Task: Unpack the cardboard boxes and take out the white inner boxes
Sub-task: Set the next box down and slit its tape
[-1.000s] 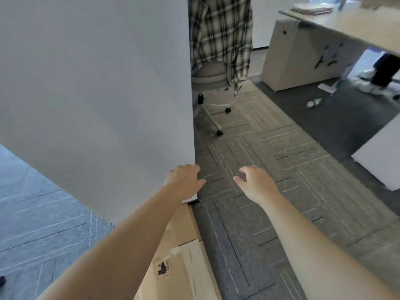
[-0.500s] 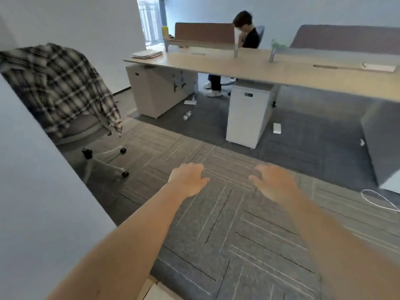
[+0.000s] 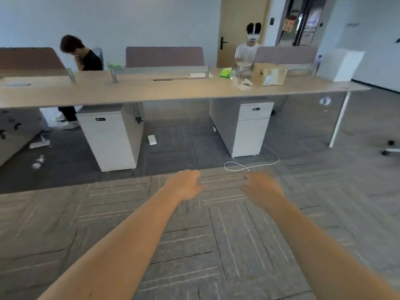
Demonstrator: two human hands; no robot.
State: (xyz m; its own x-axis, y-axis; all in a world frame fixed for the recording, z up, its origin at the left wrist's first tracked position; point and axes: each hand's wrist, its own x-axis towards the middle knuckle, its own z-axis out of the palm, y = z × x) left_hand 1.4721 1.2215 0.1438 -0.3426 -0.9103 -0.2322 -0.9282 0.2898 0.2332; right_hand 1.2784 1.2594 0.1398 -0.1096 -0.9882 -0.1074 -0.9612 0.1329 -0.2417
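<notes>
We hold both arms stretched out in front of us over the grey patterned carpet (image 3: 194, 245). Our left hand (image 3: 185, 185) hangs with its fingers loosely curled and nothing in them; our right hand (image 3: 260, 187) is likewise relaxed, fingers bent a little and pointing down, and it too holds nothing (its edges are somewhat blurred). The two hands are level with each other and apart, with bare carpet between and beneath them.

The only cardboard box (image 3: 269, 76) we can see stands on the long desk (image 3: 151, 92) across the room, toward its right end, well apart from both hands and higher than them. A tall white box (image 3: 342, 64) stands at the far right end of the same desk, beyond the cardboard one. Whether it is one of the inner boxes we cannot tell.

Just left of the cardboard box lie a green packet (image 3: 225, 72) and some crumpled white material (image 3: 244, 84). Under the desk stand two white drawer cabinets (image 3: 108, 139), and a white cable (image 3: 251, 166) loops on the floor just beyond our right hand. Two people sit behind the desk, one in a dark top (image 3: 89, 60) at the left and one in a white top (image 3: 243, 54) behind the cardboard box.
</notes>
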